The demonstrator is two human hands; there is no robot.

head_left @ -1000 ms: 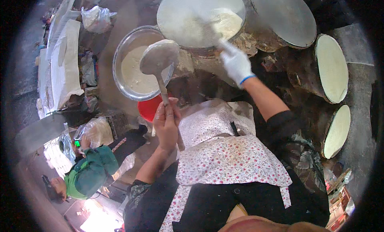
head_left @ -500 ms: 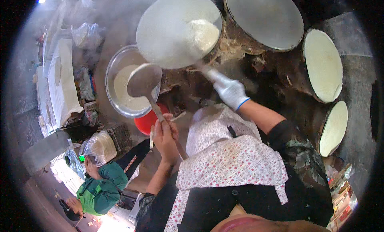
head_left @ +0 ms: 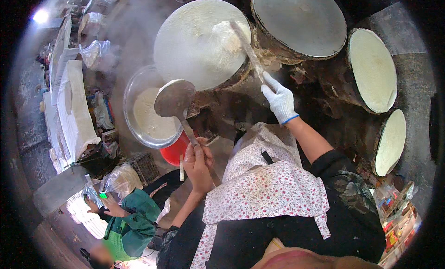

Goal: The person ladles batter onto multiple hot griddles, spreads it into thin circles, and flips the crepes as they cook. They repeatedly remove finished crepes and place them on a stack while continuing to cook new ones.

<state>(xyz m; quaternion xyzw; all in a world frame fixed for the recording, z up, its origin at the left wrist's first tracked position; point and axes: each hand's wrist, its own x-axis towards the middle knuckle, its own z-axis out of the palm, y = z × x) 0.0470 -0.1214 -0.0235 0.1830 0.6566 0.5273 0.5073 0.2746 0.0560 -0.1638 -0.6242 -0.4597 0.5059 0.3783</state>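
Observation:
My left hand (head_left: 197,164) is closed on the long handle of a metal ladle (head_left: 173,97), whose head, white batter along its rim, hangs over a steel bowl (head_left: 133,83) of batter. My right hand (head_left: 278,100), in a white blue-cuffed glove, grips a long wooden stick (head_left: 247,49). The stick's far end lies on pale batter (head_left: 224,39) at the right side of a round griddle (head_left: 184,44), which is coated pale and wreathed in steam. A red basin (head_left: 170,152) sits partly behind the bowl and my left hand.
A bare round griddle (head_left: 298,19) stands at top right, two others with pale round sheets (head_left: 372,69) (head_left: 390,143) down the right. Stacked white sheets (head_left: 78,111) and plastic bags (head_left: 96,54) line the left. A person in green (head_left: 134,222) works at lower left among bags.
The stick, blurred earlier, now shows clearly on the griddle's batter, with my right hand a little higher than half a second ago. The surroundings shifted in view; the person in green changed posture.

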